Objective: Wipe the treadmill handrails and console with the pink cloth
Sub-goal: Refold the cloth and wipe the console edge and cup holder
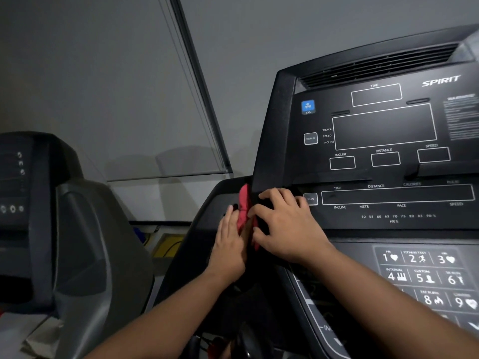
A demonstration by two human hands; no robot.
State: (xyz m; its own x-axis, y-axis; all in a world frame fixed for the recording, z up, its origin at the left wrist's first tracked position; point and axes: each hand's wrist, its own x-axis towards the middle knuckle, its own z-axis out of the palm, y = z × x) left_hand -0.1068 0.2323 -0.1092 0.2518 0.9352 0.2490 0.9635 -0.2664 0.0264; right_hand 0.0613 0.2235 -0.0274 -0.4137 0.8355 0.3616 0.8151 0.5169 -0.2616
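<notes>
Two bare forearms rising from the bottom edge toward frame centre. Left hand [229,244] laid flat, fingers straight and together, pressed against the pink cloth [245,207] on the dark side panel. Right hand [281,225] just beside it, fingers spread and curled over the console's left edge, fingertips bent onto the frame; cannot tell whether the thumb underneath pinches the cloth. One cloth only, soft and crumpled, bunched into a narrow upright strip wedged between the two hands at centre frame, against the left edge of the treadmill console [383,141].

Console: matte black plastic, tilted, filling the right half of the frame. Slatted vent [375,67] along the top, white "SPIRIT" lettering at upper right. Glossy flat face with white-outlined rectangular display windows, six counted, all dark. One blue square FAN button [308,107], one grey DISPLAY button [310,138] below it. Grey keypad [425,275] at lower right with rounded numbered keys, eight readable: 1 to 6, then 8 and 9.

Second machine [39,216] at left, smooth grey and black moulded plastic, rounded shoulders. Plain grey wall [90,73] behind, crossed by one dark slanting strip. Yellow object [166,246] low between the two machines, too dim to identify.
</notes>
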